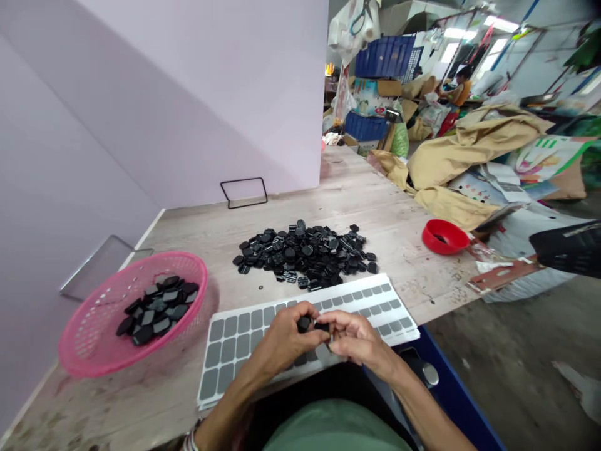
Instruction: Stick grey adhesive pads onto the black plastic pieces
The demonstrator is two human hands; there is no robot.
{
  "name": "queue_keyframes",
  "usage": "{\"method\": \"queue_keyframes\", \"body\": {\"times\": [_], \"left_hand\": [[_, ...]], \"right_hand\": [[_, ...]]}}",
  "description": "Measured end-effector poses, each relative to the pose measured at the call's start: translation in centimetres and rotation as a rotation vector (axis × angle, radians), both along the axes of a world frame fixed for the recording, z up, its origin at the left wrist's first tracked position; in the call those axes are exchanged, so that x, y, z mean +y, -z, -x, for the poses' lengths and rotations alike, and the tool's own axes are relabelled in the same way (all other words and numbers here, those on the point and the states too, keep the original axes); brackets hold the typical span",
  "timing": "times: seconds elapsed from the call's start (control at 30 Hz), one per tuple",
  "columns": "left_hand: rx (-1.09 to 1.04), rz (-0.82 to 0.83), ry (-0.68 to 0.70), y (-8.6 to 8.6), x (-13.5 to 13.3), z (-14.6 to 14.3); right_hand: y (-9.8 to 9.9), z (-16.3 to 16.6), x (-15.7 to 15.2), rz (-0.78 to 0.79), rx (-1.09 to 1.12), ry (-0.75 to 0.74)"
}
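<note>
My left hand (288,335) is closed around a small black plastic piece (303,324), above a white sheet of grey stickers (244,322). Facing it, my right hand (357,338) pinches another small black piece (322,326) between thumb and fingers. The fingertips of both hands almost meet, and part of what they hold is hidden. Just beyond the sheet lies a wide heap of small black plastic pieces (305,254). To the left, a pink mesh basket (94,341) contains several black pieces with grey faces (162,307).
A red bowl (445,238) stands near the table's right edge. Black wire stands (244,193) lean by the pale wall. Below the front edge is a blue crate (462,401). Brown cloth (469,147) and sacks pile up at right; a person (457,94) sits far behind.
</note>
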State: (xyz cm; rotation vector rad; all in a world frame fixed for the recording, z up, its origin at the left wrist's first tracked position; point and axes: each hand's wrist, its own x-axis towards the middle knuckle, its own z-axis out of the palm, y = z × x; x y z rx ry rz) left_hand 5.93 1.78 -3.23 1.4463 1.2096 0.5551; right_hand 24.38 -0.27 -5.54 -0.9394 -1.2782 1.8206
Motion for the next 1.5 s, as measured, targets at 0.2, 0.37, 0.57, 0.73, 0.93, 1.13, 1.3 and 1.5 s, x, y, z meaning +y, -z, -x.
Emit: {"method": "queue_keyframes", "body": {"times": [0.2,0.37,0.57,0.73,0.93,1.13,1.3,1.5], "left_hand": [[-0.342,0.248,-0.05,1.8,-1.1,-0.2],[-0.407,0.321,-0.14,1.7,-1.5,-0.6],[-0.476,0.305,-0.216,1.7,-1.5,-1.1],[-0.53,0.358,-0.224,2.2,-1.6,-1.5],[-0.584,0.365,-0.21,2.7,-2.0,-1.8],[-0.578,0.387,-0.234,2.7,-1.9,-1.9],[-0.585,0.41,-0.251,2.4,-1.7,-2.0],[-0.57,0.401,-0.249,2.2,-1.7,-1.9]], "right_hand": [[0.8,-0.7,-0.7,0.081,0.027,0.028],[0.0,-0.6,-1.0,-0.112,-0.203,-0.023],[-1.2,-1.3,-1.7,-0.227,-0.301,0.028],[-1.0,-1.5,-1.7,-0.379,-0.499,0.283],[-1.0,-0.2,-1.7,-0.622,-0.68,0.304],[-0.6,0.0,-1.8,-0.695,-0.733,0.256],[-0.6,0.0,-1.7,-0.707,-0.753,0.245],[-0.7,0.0,-1.6,-0.722,-0.764,0.218]]}}
